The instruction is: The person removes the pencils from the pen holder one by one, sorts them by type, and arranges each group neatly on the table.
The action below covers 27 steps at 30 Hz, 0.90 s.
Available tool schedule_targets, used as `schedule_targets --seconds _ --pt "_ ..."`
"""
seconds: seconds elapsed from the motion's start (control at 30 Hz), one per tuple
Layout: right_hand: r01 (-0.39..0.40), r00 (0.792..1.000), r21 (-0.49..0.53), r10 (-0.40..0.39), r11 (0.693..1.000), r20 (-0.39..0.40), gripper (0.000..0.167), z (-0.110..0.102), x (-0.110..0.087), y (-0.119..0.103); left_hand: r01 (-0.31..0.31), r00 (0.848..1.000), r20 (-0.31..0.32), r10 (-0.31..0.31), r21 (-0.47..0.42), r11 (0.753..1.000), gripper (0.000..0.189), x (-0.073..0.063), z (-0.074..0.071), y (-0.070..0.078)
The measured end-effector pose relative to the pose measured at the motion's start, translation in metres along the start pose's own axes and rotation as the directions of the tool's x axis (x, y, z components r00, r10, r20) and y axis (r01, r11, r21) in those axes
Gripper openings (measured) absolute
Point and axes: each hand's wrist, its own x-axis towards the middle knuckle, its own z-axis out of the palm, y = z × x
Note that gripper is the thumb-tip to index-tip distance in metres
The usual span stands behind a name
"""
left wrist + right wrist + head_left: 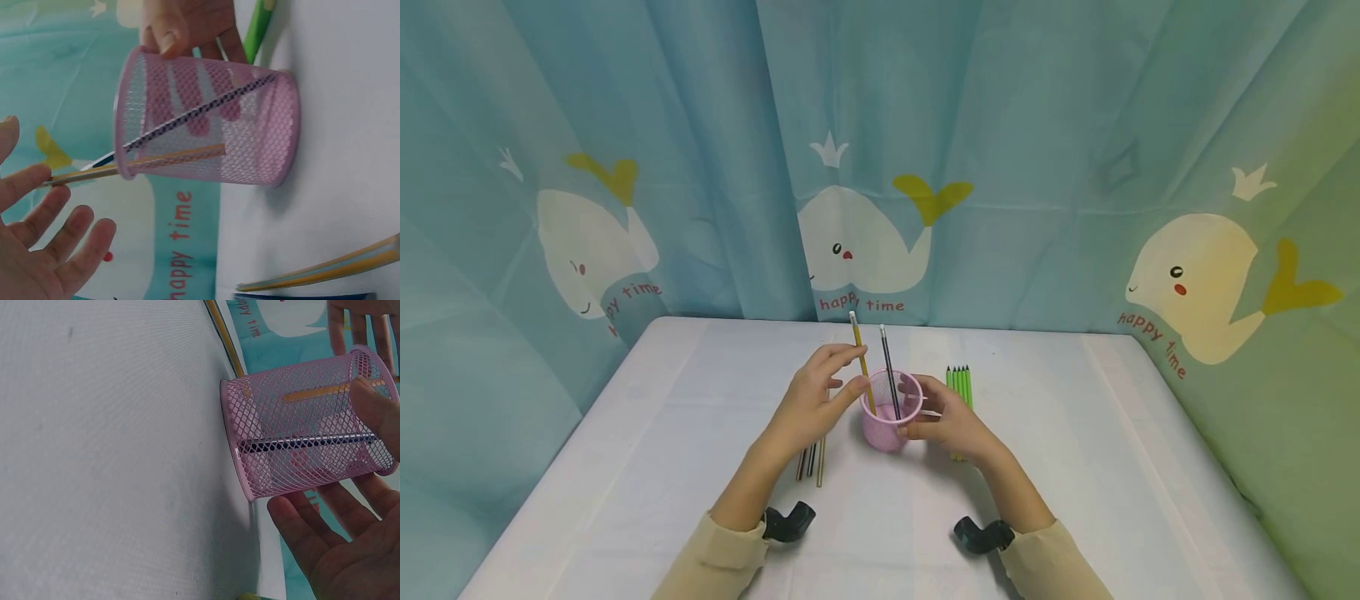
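Near the middle of the table stands a pink mesh pencil cup (882, 435). My left hand (811, 402) pinches a yellow pencil (857, 333) near its upper part, white eraser end up. The pencil's lower end is inside the cup, above the bottom, as the left wrist view shows. A dark pencil (887, 354) leans in the cup, its lower end down at the base. From the right, my right hand (953, 423) holds the cup, thumb (374, 412) at the rim side and fingers around the mesh wall.
Left of the cup, partly under my left hand, lie several pencils (811, 462). Several green pencils (959, 385) lie side by side behind my right hand. A blue curtain (1037, 167) with whale prints hangs behind the white table (1075, 433).
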Motion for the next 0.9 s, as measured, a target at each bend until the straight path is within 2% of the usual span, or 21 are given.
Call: schedule_targets --seconds 0.2,0.37,0.6,0.9 --pt "0.004 1.000 0.009 -0.004 1.000 0.003 0.078 -0.001 0.000 -0.001 -0.007 1.000 -0.017 0.007 0.001 1.000 0.046 0.000 -0.007 0.006" --pt "0.005 1.000 -0.003 -0.005 1.000 0.009 0.078 -0.001 -0.001 -0.001 -0.031 0.998 -0.062 0.030 -0.014 0.999 0.043 -0.002 -0.014 0.008" --pt "0.005 1.000 0.017 -0.005 1.000 0.016 0.077 0.000 -0.001 0.002 -0.089 0.988 -0.129 0.083 -0.041 0.995 0.041 -0.004 -0.024 0.010" --pt "0.004 1.000 0.018 -0.005 1.000 0.013 0.077 0.000 -0.001 0.000 -0.119 0.974 -0.198 0.111 -0.028 0.992 0.032 -0.002 -0.034 0.011"
